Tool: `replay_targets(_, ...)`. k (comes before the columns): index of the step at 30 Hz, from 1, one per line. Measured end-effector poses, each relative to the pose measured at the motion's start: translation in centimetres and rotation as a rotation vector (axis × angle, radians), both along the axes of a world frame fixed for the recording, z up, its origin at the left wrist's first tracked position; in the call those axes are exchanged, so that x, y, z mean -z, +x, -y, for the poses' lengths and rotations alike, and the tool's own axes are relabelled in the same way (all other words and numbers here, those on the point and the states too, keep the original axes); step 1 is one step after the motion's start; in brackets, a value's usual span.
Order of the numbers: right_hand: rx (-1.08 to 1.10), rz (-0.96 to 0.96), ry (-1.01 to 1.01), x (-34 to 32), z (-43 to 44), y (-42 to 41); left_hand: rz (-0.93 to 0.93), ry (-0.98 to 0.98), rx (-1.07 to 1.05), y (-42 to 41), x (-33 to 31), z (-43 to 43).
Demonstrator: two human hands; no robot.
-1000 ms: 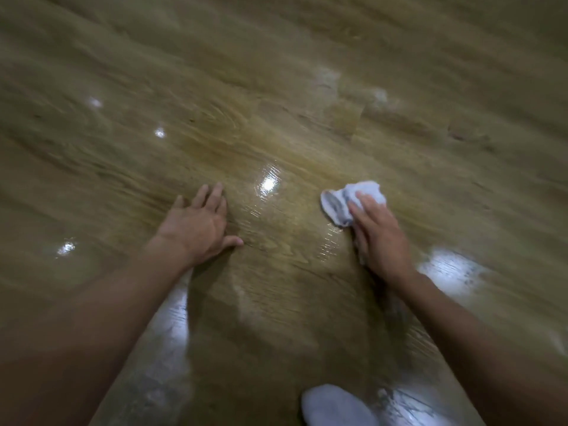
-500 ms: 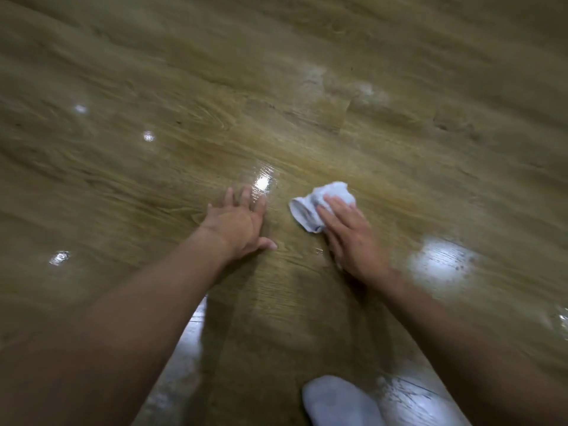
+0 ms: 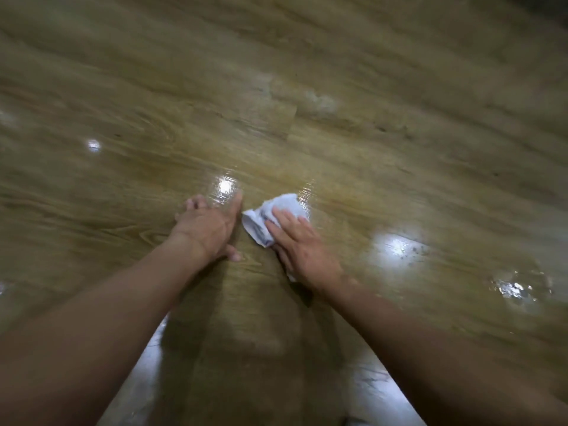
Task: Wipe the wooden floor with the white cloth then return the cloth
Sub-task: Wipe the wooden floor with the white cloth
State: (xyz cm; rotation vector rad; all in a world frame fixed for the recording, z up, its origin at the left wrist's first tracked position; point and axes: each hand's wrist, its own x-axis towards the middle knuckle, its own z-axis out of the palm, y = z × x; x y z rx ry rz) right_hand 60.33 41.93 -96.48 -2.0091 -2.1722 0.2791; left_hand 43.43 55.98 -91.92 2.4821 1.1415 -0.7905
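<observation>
Right hand (image 3: 302,244) is lying flat on the white cloth (image 3: 287,204), fingers straight and together, pressing it onto the wooden floor (image 3: 384,127). Nothing is curling round the cloth, so the hand is only pinning it, not gripping. Cloth is sitting bunched in a wad, sticking out ahead of and to the left of the fingers, with a bit showing by the heel of the palm too. Left hand (image 3: 209,229) is lying spread flat on the floor just beside the cloth, holding nothing, and seemingly bracing the person's weight. Cannot tell if its forefinger is touching the cloth edge.

Risks, judging from this:
- **Cloth slipping:** being only pressed, the cloth is likely getting left behind or rolling up on a quick stroke, with the palm then skidding on bare boards.
- **Poor coverage:** the crumpled wad is touching little floor, so streaks and missed strips are likely.
- **Bracing hand sliding:** the floor is looking glossy, possibly wet, with a puddle-like patch (image 3: 516,287) well off to the right, so the bracing hand is at risk of sliding.
- **Hands bumping:** with the hands this close, a leftward stroke is risking a bump into the left hand.

Wiping is looking mid-way, and the return spot for the cloth is not showing.
</observation>
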Motion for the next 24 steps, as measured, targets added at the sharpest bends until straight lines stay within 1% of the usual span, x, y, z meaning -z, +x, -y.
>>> replay_targets(2,0.083,-0.004,0.028,0.3,-0.6,2.7,-0.035,-0.005,0.014,0.6,0.4,-0.4)
replay_targets(4,0.285,0.018,0.084,0.3,-4.0,4.4,-0.050,-0.055,-0.042,1.1,0.0,-0.5)
replay_targets(6,0.431,0.058,0.042,0.1,-7.6,4.1,-0.041,-0.107,-0.124,1.2,-0.4,-0.3)
replay_targets(8,0.474,0.071,0.035,0.2,-9.3,2.6,-0.036,-0.124,-0.154,1.4,-0.6,-0.2)
replay_targets(9,0.458,0.067,0.058,0.3,-9.0,1.9,-0.037,-0.129,-0.157,1.5,-0.6,-0.1)
replay_targets(11,0.345,0.034,0.122,0.8,-6.0,0.9,-0.050,-0.127,-0.148,1.5,-0.6,-0.2)
replay_targets(13,0.178,0.006,0.089,0.9,-0.8,0.1,-0.050,-0.116,-0.122,1.6,-0.5,-0.4)
replay_targets(15,0.010,0.039,0.050,0.5,3.7,1.9,-0.043,-0.106,-0.103,1.6,-0.3,-0.6)
replay_targets(16,-0.045,0.067,0.035,0.3,4.8,3.9,-0.045,-0.108,-0.104,1.6,-0.3,-0.6)
replay_targets(17,-0.057,0.093,0.034,0.1,5.3,6.0,-0.047,-0.113,-0.111,1.5,-0.3,-0.5)
replay_targets(18,-0.024,0.116,0.045,0.2,5.1,8.1,-0.050,-0.116,-0.120,1.5,-0.3,-0.4)
replay_targets(19,0.056,0.128,0.055,0.3,4.2,9.9,-0.053,-0.113,-0.124,1.5,-0.2,-0.3)
replay_targets(20,0.184,0.123,0.071,0.3,2.9,11.1,-0.059,-0.109,-0.128,1.4,-0.2,-0.3)
replay_targets(23,0.620,0.067,0.079,0.6,-1.7,9.8,-0.094,-0.116,-0.151,1.8,0.1,-0.4)
replay_targets(24,0.694,0.061,0.069,0.8,-2.7,8.4,-0.109,-0.121,-0.164,2.0,0.0,-0.4)
